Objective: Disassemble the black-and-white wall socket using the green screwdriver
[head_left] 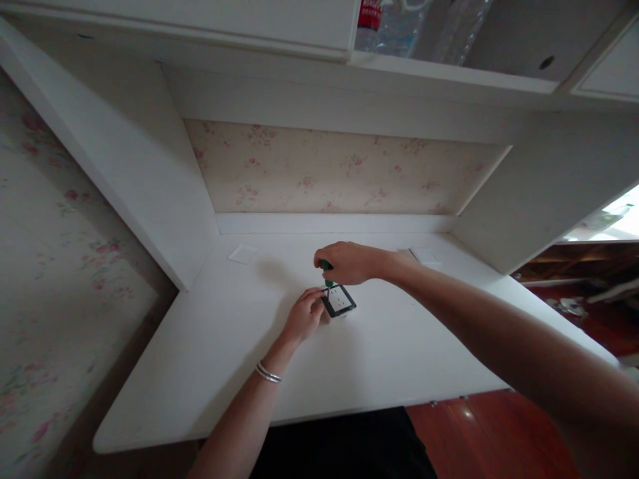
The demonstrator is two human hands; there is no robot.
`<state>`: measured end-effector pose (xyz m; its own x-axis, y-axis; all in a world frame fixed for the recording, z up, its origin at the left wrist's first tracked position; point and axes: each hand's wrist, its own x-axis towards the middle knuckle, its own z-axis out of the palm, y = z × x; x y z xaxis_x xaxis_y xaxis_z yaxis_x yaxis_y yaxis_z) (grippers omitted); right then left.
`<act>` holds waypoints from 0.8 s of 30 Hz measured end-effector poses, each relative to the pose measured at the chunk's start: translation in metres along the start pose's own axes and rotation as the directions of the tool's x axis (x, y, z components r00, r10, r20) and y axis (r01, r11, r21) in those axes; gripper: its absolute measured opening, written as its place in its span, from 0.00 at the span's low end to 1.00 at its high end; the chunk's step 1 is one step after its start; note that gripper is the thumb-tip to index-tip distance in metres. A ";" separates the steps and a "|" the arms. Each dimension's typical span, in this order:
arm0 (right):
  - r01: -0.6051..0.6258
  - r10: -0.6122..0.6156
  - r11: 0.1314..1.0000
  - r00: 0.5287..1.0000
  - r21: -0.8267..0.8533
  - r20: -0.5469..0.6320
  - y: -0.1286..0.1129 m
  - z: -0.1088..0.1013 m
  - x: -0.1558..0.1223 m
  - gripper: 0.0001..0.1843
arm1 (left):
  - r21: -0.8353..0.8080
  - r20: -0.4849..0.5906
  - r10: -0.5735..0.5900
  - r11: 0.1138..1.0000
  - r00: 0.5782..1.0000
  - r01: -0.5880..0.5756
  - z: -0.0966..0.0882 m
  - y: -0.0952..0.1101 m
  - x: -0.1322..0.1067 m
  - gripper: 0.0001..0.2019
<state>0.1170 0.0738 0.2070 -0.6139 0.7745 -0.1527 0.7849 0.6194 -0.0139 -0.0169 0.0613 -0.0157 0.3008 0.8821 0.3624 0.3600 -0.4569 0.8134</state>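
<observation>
A wall socket with a white face and a dark frame sits on the white desk, its slots facing up. My right hand is closed around the green handle of a screwdriver, held upright above the socket. The screwdriver's shaft points down at the socket's left edge; whether the tip sits in a screw I cannot tell. With its fingers at the socket's left side, my left hand grips the dark frame. A silver bangle is on the left wrist.
On the white desk, a flat white plate lies at the back left and another white square piece at the back right. Side panels stand left and right. Overhead, a shelf holds plastic bottles.
</observation>
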 end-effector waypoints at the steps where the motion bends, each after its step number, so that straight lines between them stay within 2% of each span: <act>1: -0.035 0.035 0.999 0.999 -0.032 -0.004 -0.002 0.000 0.000 0.15 | 0.020 0.007 0.007 1.000 1.000 -0.007 0.000 0.002 -0.001 0.12; 2: -0.078 0.077 0.995 0.997 -0.065 -0.019 -0.004 0.000 0.001 0.16 | 0.047 0.016 0.017 0.999 1.000 -0.017 0.000 0.003 -0.002 0.15; 5: -0.175 0.165 0.975 0.983 -0.134 -0.084 -0.006 0.003 0.003 0.26 | 0.146 0.050 0.038 0.988 0.998 -0.045 0.002 0.006 -0.003 0.33; 7: -0.168 0.155 0.975 0.984 -0.148 -0.092 -0.003 0.004 0.004 0.26 | 0.195 0.055 0.031 0.980 0.998 -0.041 0.005 0.005 -0.002 0.38; 11: -0.026 0.024 0.999 0.999 -0.041 -0.049 0.003 0.004 0.003 0.14 | 0.199 0.072 0.018 0.980 0.997 -0.032 0.007 -0.001 0.001 0.35; 13: 0.048 -0.047 0.998 0.999 0.029 -0.023 0.004 0.003 0.001 0.17 | 0.176 0.102 0.014 0.984 0.995 -0.032 0.006 -0.003 0.002 0.35; 15: 0.026 -0.025 0.999 1.000 0.035 -0.018 0.002 0.003 -0.001 0.19 | 0.153 0.130 0.006 0.988 0.992 -0.026 0.004 -0.005 0.003 0.36; 18: -0.114 0.112 0.993 0.992 -0.028 -0.056 0.000 0.003 -0.001 0.18 | 0.129 0.161 -0.002 0.991 0.987 -0.019 0.001 -0.006 0.003 0.37; 19: -0.124 0.121 0.991 0.990 -0.041 -0.069 -0.001 0.004 0.000 0.19 | 0.123 0.170 -0.002 0.992 0.985 -0.019 0.000 -0.006 0.003 0.37; 22: -0.029 0.028 1.000 0.998 -0.007 -0.063 0.000 0.004 -0.001 0.15 | 0.109 0.182 0.003 0.994 0.983 -0.023 -0.001 -0.005 0.002 0.36; 24: -0.018 0.018 1.000 0.999 0.015 -0.043 0.000 0.003 -0.002 0.21 | 0.101 0.181 0.007 0.995 0.984 -0.025 -0.001 -0.004 0.002 0.36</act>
<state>0.1186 0.0718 0.2041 -0.6023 0.7906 -0.1099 0.7969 0.6035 -0.0256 -0.0187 0.0646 -0.0175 0.4579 0.8438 0.2798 0.4393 -0.4884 0.7540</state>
